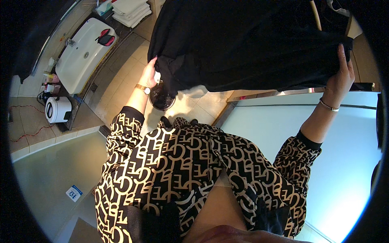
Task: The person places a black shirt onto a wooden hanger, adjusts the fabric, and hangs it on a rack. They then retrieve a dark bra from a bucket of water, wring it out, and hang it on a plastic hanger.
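Observation:
A large black cloth garment hangs spread between my two hands across the top of the view. My left hand grips its left edge, thumb up, with a small white item, perhaps a tag, beside the palm. At the far right my right hand is closed on the garment's other edge. A curved light-coloured rod, possibly part of a hanger, shows at the upper right against the cloth. My fingers behind the fabric are partly hidden.
A white washbasin holds a red and black pouch. Folded white towels lie beyond it, and a white rice cooker stands nearer. Below the garment is a dark round bin. A frosted glass panel stands at the right.

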Available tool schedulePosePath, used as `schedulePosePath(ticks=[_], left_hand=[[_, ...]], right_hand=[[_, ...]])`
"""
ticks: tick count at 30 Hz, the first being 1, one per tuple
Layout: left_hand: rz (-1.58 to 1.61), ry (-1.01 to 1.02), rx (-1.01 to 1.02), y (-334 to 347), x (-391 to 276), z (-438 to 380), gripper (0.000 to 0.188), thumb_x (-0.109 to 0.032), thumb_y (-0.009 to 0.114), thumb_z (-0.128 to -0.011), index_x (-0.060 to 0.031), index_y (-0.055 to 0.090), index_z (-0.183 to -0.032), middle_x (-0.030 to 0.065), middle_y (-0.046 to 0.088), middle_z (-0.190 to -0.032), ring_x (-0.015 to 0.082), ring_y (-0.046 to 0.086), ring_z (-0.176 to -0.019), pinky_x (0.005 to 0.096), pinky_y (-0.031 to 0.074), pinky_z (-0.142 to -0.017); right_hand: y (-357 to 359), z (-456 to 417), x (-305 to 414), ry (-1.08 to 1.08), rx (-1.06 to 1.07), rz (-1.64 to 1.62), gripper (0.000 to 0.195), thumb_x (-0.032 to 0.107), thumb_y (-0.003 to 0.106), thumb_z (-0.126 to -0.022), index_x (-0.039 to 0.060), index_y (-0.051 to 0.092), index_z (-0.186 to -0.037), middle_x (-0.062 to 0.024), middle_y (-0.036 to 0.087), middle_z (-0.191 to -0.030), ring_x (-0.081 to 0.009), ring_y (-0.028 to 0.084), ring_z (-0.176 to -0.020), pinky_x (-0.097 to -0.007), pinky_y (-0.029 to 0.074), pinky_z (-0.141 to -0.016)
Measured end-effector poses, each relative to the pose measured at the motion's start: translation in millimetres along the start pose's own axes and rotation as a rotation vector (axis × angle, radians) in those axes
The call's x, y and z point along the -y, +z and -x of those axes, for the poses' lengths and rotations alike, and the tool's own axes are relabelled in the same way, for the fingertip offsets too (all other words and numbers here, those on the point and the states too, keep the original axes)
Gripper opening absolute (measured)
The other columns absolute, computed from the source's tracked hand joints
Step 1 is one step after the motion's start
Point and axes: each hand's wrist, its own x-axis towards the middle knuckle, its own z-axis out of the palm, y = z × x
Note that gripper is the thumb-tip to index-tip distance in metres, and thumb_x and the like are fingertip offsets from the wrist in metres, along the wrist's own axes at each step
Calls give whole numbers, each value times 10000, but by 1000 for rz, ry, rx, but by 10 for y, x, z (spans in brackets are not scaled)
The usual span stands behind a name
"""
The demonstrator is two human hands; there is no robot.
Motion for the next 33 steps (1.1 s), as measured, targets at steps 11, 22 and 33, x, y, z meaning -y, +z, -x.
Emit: schedulePosePath(ticks=[11,22,33], left_hand=[[415,5,552,253,-108,248,439,-325,441,-979,3,564,-1243,171,621,-1230,332,586,-1116,444,440,-1015],[436,80,606,539,-142,412,417,-321,445,-990,-7,582,-1227,142,605,-1272,307,571,-1166,435,434,-1037],[488,-20,772,1427,-54,841,438,-358,432,-969,-17,591,-1192,154,638,-1199,350,593,-1115,477,441,-1016]], right_hand=[[53,164,-390,144,-22,-55,223,71,739,-837,-48,702,-1022,-137,706,-1027,-183,663,-928,-272,526,-828],[20,215,-428,115,7,-104,246,70,746,-831,-54,692,-1038,-127,709,-1014,-184,664,-910,-275,522,-825],[294,796,-678,306,221,-165,233,115,774,-816,1,703,-1007,-54,709,-964,-97,619,-825,-225,477,-746]])
